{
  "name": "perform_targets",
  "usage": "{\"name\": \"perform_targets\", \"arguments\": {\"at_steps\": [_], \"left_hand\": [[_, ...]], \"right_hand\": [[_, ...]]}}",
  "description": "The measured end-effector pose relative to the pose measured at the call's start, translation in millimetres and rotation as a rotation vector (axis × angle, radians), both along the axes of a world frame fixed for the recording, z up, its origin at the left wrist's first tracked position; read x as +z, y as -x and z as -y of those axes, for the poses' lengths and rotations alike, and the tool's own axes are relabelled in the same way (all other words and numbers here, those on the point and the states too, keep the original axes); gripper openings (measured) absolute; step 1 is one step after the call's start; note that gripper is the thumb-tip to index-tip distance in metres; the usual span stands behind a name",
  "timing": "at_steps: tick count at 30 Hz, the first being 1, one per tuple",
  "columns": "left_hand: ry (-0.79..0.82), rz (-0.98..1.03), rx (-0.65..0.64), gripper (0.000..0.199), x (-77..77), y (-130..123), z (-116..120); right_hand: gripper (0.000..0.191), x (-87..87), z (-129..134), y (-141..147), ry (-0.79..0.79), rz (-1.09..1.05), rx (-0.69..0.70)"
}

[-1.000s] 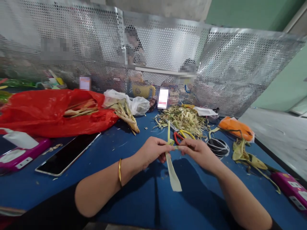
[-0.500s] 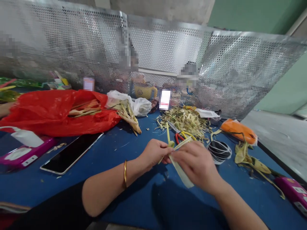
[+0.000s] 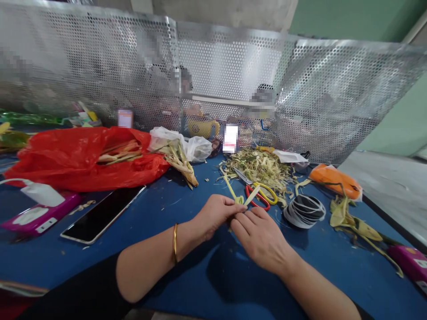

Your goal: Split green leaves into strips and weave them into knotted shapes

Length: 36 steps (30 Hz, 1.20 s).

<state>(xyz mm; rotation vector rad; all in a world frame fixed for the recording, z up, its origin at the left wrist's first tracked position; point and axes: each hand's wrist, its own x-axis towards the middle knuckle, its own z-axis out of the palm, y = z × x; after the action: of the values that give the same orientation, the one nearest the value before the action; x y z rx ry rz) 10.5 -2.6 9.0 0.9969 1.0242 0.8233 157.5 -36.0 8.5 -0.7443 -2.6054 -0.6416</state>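
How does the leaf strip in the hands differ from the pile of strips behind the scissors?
The leaf strip is a single piece, pinched between the left hand and right hand; the pile of strips is a loose tangled heap lying untouched on the blue table. The held strip looks fresher yellow-green, the pile paler. Both are thin leaf material.

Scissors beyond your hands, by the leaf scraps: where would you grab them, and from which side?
Take the scissors by the red and yellow loops, coming from the near side. The loops lie flat on the blue table, pointing toward the right hand, while the blades run away into the pile of leaf scraps.
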Motion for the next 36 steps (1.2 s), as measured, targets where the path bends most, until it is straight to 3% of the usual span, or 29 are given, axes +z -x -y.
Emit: {"name": "perform_targets", "arguments": {"at_steps": [9, 14, 20, 28, 36], "left_hand": [[0.004, 0.015, 0.041, 0.028, 1.5, 3, -3], [0.052, 0.033, 0.033, 0.027, 6.8, 8, -5], [0.152, 0.109, -0.089, 0.024, 14.2, 15, -7], [0.228, 0.123, -0.012, 0.01, 8.6, 7, -3], [0.241, 0.162, 0.036, 0.01, 6.1, 3, 0]], "right_hand": [[0.027, 5.2, 14, 5, -0.021, -0.068, 0.223], [0.03, 3.0, 12, 6, 0.013, -0.115, 0.193], [0.034, -3.2, 10, 11, 0.057, -0.154, 0.187], [0.034, -7.2, 18, 16, 0.116, -0.091, 0.255], [0.032, -9.4, 21, 19, 0.137, -0.053, 0.274]]}}
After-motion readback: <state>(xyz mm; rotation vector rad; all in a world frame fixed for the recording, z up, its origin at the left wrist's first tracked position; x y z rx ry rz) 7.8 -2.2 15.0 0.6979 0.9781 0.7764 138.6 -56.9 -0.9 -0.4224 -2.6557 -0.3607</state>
